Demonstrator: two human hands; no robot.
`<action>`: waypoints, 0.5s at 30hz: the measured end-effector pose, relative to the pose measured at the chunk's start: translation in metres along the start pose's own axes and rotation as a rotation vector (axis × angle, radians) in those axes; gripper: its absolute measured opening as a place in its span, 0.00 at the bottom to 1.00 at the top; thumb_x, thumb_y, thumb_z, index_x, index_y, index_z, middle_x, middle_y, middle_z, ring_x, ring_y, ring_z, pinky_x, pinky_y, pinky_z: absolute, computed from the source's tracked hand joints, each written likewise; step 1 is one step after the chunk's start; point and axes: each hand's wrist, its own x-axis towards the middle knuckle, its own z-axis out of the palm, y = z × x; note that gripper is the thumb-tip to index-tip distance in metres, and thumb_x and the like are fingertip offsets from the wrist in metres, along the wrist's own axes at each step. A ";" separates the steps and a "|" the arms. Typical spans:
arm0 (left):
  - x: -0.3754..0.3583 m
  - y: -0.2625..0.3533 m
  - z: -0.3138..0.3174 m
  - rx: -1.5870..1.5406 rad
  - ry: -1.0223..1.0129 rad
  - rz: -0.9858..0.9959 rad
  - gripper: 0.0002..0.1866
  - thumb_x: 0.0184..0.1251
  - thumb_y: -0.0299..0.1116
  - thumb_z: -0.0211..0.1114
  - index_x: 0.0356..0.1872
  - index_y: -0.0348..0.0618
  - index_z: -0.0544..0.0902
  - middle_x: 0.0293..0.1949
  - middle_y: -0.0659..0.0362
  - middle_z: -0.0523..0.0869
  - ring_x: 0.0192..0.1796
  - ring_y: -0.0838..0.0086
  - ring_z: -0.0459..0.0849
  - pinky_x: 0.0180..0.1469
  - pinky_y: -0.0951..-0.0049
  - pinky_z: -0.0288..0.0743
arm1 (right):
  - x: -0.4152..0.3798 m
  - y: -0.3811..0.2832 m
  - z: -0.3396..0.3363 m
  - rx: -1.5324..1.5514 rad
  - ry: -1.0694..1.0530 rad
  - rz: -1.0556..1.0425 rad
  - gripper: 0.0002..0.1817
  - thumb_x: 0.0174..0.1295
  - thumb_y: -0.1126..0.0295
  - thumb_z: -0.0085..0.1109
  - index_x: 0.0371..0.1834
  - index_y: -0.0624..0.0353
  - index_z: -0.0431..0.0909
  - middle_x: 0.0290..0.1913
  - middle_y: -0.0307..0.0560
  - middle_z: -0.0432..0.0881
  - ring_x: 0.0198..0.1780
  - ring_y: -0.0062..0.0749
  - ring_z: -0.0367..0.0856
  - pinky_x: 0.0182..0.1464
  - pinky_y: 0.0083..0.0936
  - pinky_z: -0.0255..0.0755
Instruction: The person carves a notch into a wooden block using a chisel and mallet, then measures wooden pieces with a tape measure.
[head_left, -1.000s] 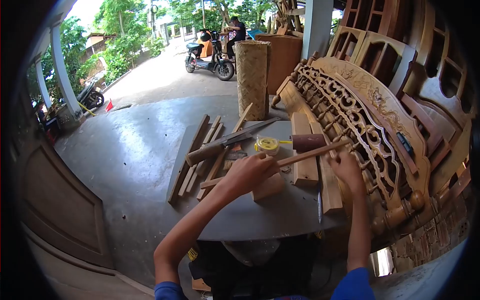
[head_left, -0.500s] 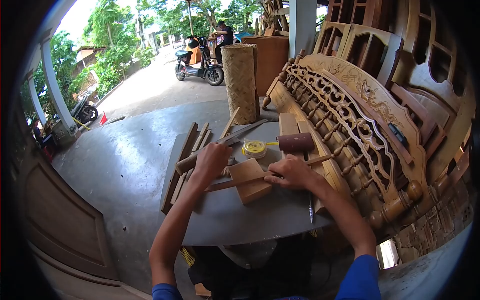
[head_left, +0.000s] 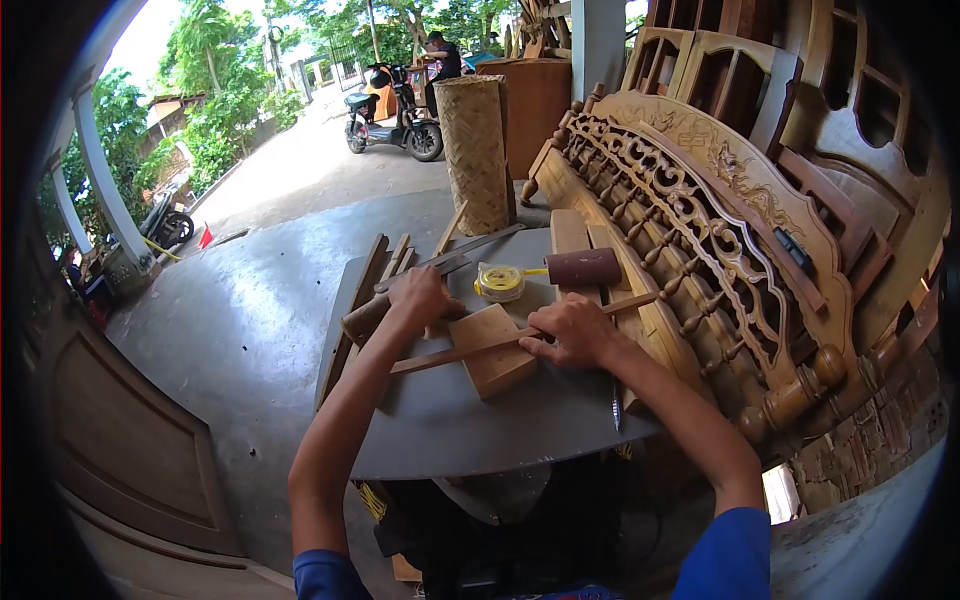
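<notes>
My right hand (head_left: 575,333) grips a long thin wooden strip (head_left: 455,355), which lies slanted across a square wooden block (head_left: 494,350) on the grey table. My left hand (head_left: 418,298) is down among tools at the table's left, fingers curled; what they hold is hidden. Beside it lie a thick wooden cylinder (head_left: 362,322) and a long narrow metal blade (head_left: 450,258). A clear and yellow tape measure (head_left: 499,283) sits behind the block, its end reaching toward a dark red-brown cylinder (head_left: 584,267). A pen (head_left: 616,405) lies near my right forearm.
Several wooden strips (head_left: 355,290) lie along the left side of the grey table (head_left: 460,440). A tall woven roll (head_left: 473,155) stands behind it. Carved wooden furniture panels (head_left: 690,215) lean on the right. A scooter (head_left: 395,125) and a person (head_left: 443,62) are farther back.
The view has shifted slightly. My left hand has moved a little farther back toward the metal blade. My right hand keeps its grip on the wooden strip across the block.
</notes>
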 end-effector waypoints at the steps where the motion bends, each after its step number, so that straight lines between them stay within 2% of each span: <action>1: 0.000 0.000 -0.003 -0.009 -0.017 -0.010 0.28 0.37 0.55 0.72 0.31 0.40 0.82 0.32 0.50 0.84 0.38 0.61 0.83 0.39 0.65 0.76 | 0.000 0.000 0.000 0.004 0.007 0.001 0.19 0.56 0.53 0.52 0.21 0.58 0.72 0.22 0.49 0.74 0.30 0.46 0.77 0.36 0.37 0.68; 5: 0.016 -0.012 -0.001 -0.064 -0.070 0.018 0.33 0.37 0.61 0.69 0.25 0.32 0.81 0.28 0.48 0.83 0.32 0.61 0.82 0.36 0.66 0.73 | 0.001 -0.001 -0.001 0.018 0.004 0.019 0.19 0.55 0.53 0.52 0.20 0.59 0.72 0.22 0.49 0.75 0.30 0.46 0.77 0.36 0.37 0.69; 8: 0.026 -0.015 -0.001 -0.056 -0.159 -0.024 0.33 0.39 0.60 0.69 0.25 0.32 0.81 0.24 0.52 0.81 0.26 0.65 0.81 0.29 0.69 0.73 | 0.000 -0.001 -0.001 0.020 0.001 0.031 0.19 0.55 0.53 0.52 0.20 0.59 0.72 0.22 0.50 0.75 0.31 0.46 0.77 0.36 0.37 0.69; 11: 0.018 -0.013 -0.019 -0.216 -0.360 -0.129 0.30 0.41 0.58 0.69 0.24 0.34 0.82 0.18 0.57 0.78 0.18 0.73 0.76 0.21 0.73 0.69 | 0.000 0.001 0.002 0.025 0.001 0.034 0.20 0.55 0.52 0.52 0.20 0.59 0.72 0.22 0.50 0.75 0.31 0.47 0.77 0.36 0.38 0.69; 14: 0.024 -0.031 -0.029 -0.252 -0.411 -0.090 0.26 0.44 0.55 0.69 0.23 0.36 0.82 0.13 0.62 0.74 0.13 0.80 0.71 0.15 0.75 0.63 | 0.000 -0.001 -0.001 0.023 -0.016 0.054 0.20 0.55 0.52 0.52 0.20 0.59 0.72 0.22 0.50 0.75 0.30 0.47 0.77 0.36 0.38 0.69; 15: 0.021 -0.037 -0.035 -0.449 -0.475 -0.050 0.23 0.47 0.51 0.69 0.23 0.36 0.82 0.14 0.65 0.73 0.15 0.83 0.70 0.16 0.78 0.63 | 0.000 -0.002 -0.002 0.024 -0.026 0.060 0.20 0.55 0.52 0.52 0.20 0.59 0.72 0.22 0.50 0.75 0.30 0.47 0.77 0.36 0.38 0.69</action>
